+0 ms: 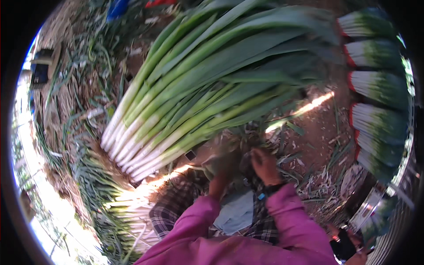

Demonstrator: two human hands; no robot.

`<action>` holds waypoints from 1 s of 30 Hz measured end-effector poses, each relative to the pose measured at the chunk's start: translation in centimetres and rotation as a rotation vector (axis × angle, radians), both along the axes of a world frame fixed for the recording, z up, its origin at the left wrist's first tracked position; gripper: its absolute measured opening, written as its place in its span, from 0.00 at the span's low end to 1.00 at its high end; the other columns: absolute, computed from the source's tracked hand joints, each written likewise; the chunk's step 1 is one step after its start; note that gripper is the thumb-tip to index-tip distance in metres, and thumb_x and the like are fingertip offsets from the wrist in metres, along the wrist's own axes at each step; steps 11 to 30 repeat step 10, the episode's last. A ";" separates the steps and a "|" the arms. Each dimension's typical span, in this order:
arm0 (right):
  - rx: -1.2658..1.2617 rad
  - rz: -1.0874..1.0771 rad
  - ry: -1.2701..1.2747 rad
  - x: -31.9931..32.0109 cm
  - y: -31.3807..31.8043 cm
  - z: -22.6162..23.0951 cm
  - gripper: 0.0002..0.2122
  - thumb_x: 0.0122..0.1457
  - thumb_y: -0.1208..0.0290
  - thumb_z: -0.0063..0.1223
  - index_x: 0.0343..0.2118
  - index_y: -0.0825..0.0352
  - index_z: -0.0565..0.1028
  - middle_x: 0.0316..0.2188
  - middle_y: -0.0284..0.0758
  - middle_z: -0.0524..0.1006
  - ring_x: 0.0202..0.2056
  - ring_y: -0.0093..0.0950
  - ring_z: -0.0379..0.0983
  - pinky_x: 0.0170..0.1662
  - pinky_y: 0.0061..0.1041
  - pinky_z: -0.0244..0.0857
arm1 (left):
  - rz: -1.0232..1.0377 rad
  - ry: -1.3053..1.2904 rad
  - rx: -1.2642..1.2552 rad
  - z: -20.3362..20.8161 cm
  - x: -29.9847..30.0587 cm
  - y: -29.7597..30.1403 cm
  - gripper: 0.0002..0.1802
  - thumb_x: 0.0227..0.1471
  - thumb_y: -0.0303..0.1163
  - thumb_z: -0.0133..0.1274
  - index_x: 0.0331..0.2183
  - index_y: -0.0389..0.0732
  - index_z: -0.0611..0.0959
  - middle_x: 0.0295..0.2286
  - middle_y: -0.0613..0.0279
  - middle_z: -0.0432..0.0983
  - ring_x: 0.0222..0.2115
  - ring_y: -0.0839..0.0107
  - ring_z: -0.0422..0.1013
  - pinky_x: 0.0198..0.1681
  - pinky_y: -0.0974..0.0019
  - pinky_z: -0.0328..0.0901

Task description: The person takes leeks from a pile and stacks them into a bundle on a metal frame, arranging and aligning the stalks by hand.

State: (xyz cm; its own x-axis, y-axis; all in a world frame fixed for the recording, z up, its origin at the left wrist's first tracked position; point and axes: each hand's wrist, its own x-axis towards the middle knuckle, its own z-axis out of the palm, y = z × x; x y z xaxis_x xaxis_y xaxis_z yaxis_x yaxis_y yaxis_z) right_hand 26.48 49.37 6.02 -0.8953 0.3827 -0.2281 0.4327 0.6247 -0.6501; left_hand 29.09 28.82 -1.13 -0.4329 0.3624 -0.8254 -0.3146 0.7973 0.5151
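A large pile of leeks (194,88) lies in front of me, white ends toward the lower left and green leaves toward the upper right. Both my hands are just below the pile, above my lap. My left hand (222,170) is smeared by motion, and a blurred dark greenish thing (225,154) beside it cannot be made out. Close by on the right, my right hand (264,165) has its fingers curled, and what they hold, if anything, is hidden. A dark band with a blue part (268,191) circles my right wrist.
Bundled leeks with red bands (373,86) stand in a row along the right. Loose leeks (132,221) lie at the lower left. Trimmed leaves (99,53) litter the ground. A light blue cloth (234,212) lies between my plaid-covered legs. Another person's hand (357,258) shows at the lower right.
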 end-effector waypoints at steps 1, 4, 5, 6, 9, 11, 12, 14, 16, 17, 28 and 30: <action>0.047 -0.003 0.049 1.8 -0.9 -0.6 0.08 0.54 0.71 0.53 0.36 0.63 0.77 0.31 0.42 0.78 0.33 0.41 0.75 0.38 0.33 0.68 | -0.025 0.032 0.010 1.4 0.3 -0.2 0.19 0.51 0.42 0.47 0.43 0.44 0.75 0.40 0.49 0.74 0.36 0.52 0.73 0.37 0.51 0.68; -0.041 -0.084 -0.085 5.3 -2.6 3.8 0.08 0.53 0.72 0.53 0.35 0.65 0.77 0.33 0.42 0.78 0.37 0.40 0.75 0.40 0.31 0.69 | -0.393 0.231 0.013 5.5 0.5 -0.2 0.17 0.49 0.38 0.48 0.41 0.44 0.75 0.35 0.51 0.76 0.33 0.50 0.74 0.34 0.51 0.69; -0.049 -0.117 -0.033 6.5 -2.6 5.8 0.07 0.53 0.72 0.53 0.35 0.65 0.78 0.33 0.42 0.78 0.37 0.39 0.75 0.41 0.31 0.69 | -0.433 0.278 0.085 9.0 -0.7 0.7 0.15 0.48 0.34 0.47 0.40 0.44 0.76 0.34 0.51 0.75 0.33 0.49 0.74 0.33 0.50 0.68; -0.055 -0.148 0.019 7.7 -2.4 7.8 0.07 0.52 0.73 0.53 0.34 0.65 0.78 0.32 0.42 0.78 0.37 0.39 0.76 0.41 0.31 0.69 | -0.473 0.324 0.159 11.9 -1.5 1.8 0.13 0.47 0.31 0.47 0.39 0.45 0.76 0.34 0.51 0.73 0.34 0.49 0.73 0.33 0.49 0.68; -0.079 -0.121 0.053 9.5 1.1 14.9 0.08 0.51 0.74 0.54 0.34 0.65 0.78 0.33 0.42 0.78 0.38 0.38 0.76 0.43 0.30 0.69 | -0.565 0.389 0.193 17.6 -3.1 5.4 0.16 0.46 0.30 0.48 0.40 0.46 0.77 0.39 0.47 0.72 0.38 0.49 0.72 0.38 0.49 0.68; -0.106 -0.098 0.140 10.6 3.6 16.2 0.11 0.50 0.73 0.56 0.38 0.64 0.77 0.36 0.42 0.78 0.40 0.36 0.76 0.44 0.31 0.69 | -0.578 0.456 0.285 19.7 -3.3 6.7 0.18 0.46 0.29 0.48 0.43 0.46 0.77 0.42 0.45 0.71 0.41 0.49 0.71 0.42 0.50 0.68; -0.106 -0.098 0.140 10.6 3.6 16.2 0.11 0.50 0.73 0.56 0.38 0.64 0.77 0.36 0.42 0.78 0.40 0.36 0.76 0.44 0.31 0.69 | -0.578 0.456 0.285 19.7 -3.3 6.7 0.18 0.46 0.29 0.48 0.43 0.46 0.77 0.42 0.45 0.71 0.41 0.49 0.71 0.42 0.50 0.68; -0.106 -0.098 0.140 10.6 3.6 16.2 0.11 0.50 0.73 0.56 0.38 0.64 0.77 0.36 0.42 0.78 0.40 0.36 0.76 0.44 0.31 0.69 | -0.578 0.456 0.285 19.7 -3.3 6.7 0.18 0.46 0.29 0.48 0.43 0.46 0.77 0.42 0.45 0.71 0.41 0.49 0.71 0.42 0.50 0.68; -0.106 -0.098 0.140 10.6 3.6 16.2 0.11 0.50 0.73 0.56 0.38 0.64 0.77 0.36 0.42 0.78 0.40 0.36 0.76 0.44 0.31 0.69 | -0.578 0.456 0.285 19.7 -3.3 6.7 0.18 0.46 0.29 0.48 0.43 0.46 0.77 0.42 0.45 0.71 0.41 0.49 0.71 0.42 0.50 0.68; -0.106 -0.098 0.140 10.6 3.6 16.2 0.11 0.50 0.73 0.56 0.38 0.64 0.77 0.36 0.42 0.78 0.40 0.36 0.76 0.44 0.31 0.69 | -0.578 0.456 0.285 19.7 -3.3 6.7 0.18 0.46 0.29 0.48 0.43 0.46 0.77 0.42 0.45 0.71 0.41 0.49 0.71 0.42 0.50 0.68; -0.106 -0.098 0.140 10.6 3.6 16.2 0.11 0.50 0.73 0.56 0.38 0.64 0.77 0.36 0.42 0.78 0.40 0.36 0.76 0.44 0.31 0.69 | -0.578 0.456 0.285 19.7 -3.3 6.7 0.18 0.46 0.29 0.48 0.43 0.46 0.77 0.42 0.45 0.71 0.41 0.49 0.71 0.42 0.50 0.68; -0.106 -0.098 0.140 10.6 3.6 16.2 0.11 0.50 0.73 0.56 0.38 0.64 0.77 0.36 0.42 0.78 0.40 0.36 0.76 0.44 0.31 0.69 | -0.578 0.456 0.285 19.7 -3.3 6.7 0.18 0.46 0.29 0.48 0.43 0.46 0.77 0.42 0.45 0.71 0.41 0.49 0.71 0.42 0.50 0.68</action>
